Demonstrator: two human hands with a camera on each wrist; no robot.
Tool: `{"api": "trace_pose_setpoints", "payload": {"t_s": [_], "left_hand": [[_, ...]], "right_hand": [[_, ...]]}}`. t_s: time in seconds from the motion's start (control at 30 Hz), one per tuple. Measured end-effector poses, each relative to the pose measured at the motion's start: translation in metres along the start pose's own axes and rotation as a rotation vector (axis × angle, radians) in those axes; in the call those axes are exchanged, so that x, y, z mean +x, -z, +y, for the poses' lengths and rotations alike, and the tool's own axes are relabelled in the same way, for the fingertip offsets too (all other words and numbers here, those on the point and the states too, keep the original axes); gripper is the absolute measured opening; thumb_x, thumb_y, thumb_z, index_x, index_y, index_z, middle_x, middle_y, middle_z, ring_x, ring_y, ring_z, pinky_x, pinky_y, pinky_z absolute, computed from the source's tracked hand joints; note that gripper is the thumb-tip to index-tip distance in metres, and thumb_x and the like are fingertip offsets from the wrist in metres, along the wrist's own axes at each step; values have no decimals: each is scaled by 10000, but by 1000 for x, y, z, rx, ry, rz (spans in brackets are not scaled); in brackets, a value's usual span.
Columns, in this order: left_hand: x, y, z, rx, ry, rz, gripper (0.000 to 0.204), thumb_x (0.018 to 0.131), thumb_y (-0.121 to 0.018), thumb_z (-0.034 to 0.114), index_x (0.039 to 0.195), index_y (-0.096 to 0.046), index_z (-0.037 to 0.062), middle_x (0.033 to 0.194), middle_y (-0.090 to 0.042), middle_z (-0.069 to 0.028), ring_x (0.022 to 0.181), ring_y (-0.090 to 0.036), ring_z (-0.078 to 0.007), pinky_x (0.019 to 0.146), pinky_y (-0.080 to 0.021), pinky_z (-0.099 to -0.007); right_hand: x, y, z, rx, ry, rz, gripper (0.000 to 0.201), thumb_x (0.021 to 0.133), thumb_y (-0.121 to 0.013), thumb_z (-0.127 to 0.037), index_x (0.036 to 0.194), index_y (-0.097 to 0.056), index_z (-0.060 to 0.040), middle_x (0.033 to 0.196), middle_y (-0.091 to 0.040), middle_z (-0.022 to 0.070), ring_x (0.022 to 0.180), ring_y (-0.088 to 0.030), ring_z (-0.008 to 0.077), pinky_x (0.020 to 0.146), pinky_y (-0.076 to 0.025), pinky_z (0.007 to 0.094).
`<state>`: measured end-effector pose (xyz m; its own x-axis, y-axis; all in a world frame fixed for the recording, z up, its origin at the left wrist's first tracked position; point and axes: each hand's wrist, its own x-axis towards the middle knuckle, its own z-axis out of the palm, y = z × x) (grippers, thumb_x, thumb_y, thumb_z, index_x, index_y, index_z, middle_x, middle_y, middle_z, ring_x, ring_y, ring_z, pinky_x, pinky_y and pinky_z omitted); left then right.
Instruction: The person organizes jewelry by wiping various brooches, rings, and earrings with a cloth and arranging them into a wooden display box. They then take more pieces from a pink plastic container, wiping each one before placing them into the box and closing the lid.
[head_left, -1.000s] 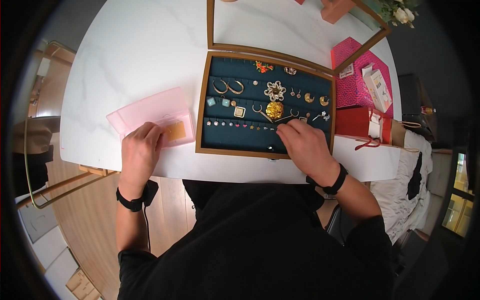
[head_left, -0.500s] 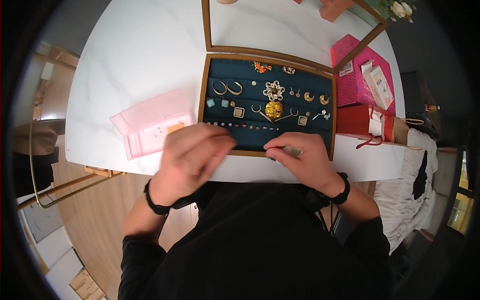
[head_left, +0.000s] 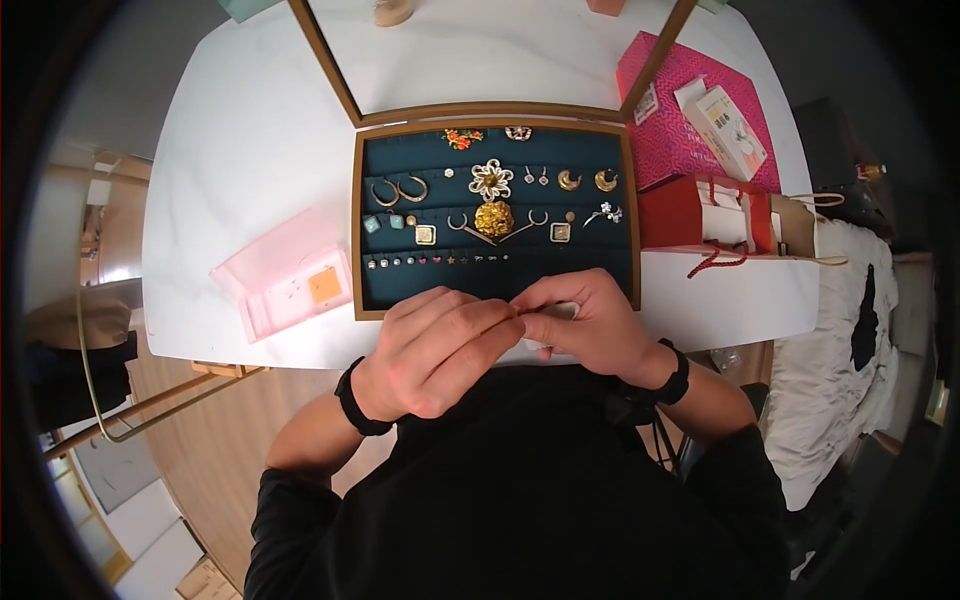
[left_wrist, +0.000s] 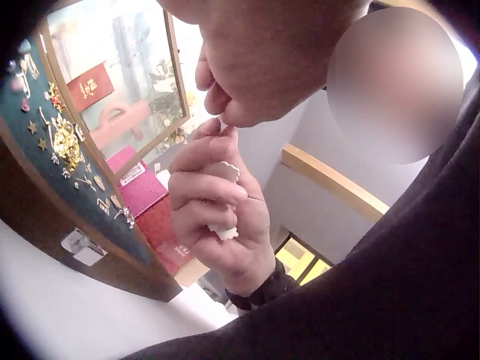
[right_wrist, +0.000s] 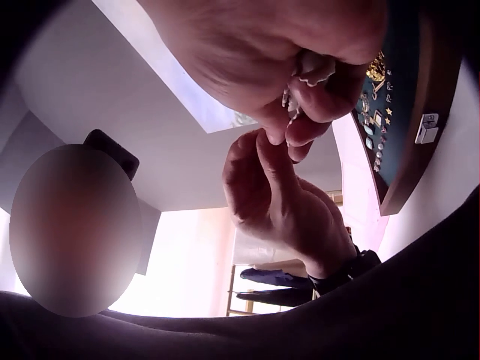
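Note:
In the head view both hands meet at the front edge of the jewelry case [head_left: 630,230]. My right hand [head_left: 595,325] curls round a pale piece [head_left: 565,311], whose scalloped edge shows in the left wrist view. Small silver jewelry [right_wrist: 289,101] shows by its fingers in the right wrist view. The fingertips of my left hand [head_left: 435,350] are drawn together against the right fingertips; what lies between them is hidden. Earrings and brooches, among them a gold flower [head_left: 494,219], sit in rows on the case's dark green lining.
Left of the case an open pink box [head_left: 262,322] holds tiny pieces and an orange square [head_left: 325,286]. The case's glass lid [head_left: 480,112] stands raised behind. A pink box [head_left: 645,135], a small white carton [head_left: 728,132] and a red bag [head_left: 672,215] are at the right.
My left hand has left the pink box and come across to the right hand. The right hand has moved from over the case to its front edge. The head view has shifted.

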<state>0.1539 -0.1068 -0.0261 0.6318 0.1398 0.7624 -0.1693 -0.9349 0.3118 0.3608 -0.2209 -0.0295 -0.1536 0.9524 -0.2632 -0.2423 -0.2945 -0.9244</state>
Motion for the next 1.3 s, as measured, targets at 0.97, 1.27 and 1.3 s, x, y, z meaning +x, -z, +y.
{"api": "trace_pose_setpoints", "payload": {"t_s": [0.97,1.27,1.3], "left_hand": [[-17,24,-30,62,361,-526,254,742,-776,-66,975,-783,34,943,-688,-82,890,-737,-287,741,-610,-390],[-1,6,-53,-49,186,-739,151,735,-726,87,878,-776,76,898,-586,-54,837,-698,-251,686,-590,-378],[0,4,-55,-33,147,-785,125,744,-720,111,855,-767,78,882,-567,-55,834,-698,-246,678,-590,-374]], "right_hand": [[-29,41,17,-727,231,455,102,955,-784,4,1056,-789,15,926,-789,122,838,-767,221,752,-576,318],[-24,36,22,-725,232,427,99,964,-788,-4,1060,-784,19,920,-784,121,830,-763,220,742,-570,321],[-23,37,23,-726,238,430,98,964,-787,-2,1060,-784,19,920,-784,120,831,-763,217,742,-570,319]]}}
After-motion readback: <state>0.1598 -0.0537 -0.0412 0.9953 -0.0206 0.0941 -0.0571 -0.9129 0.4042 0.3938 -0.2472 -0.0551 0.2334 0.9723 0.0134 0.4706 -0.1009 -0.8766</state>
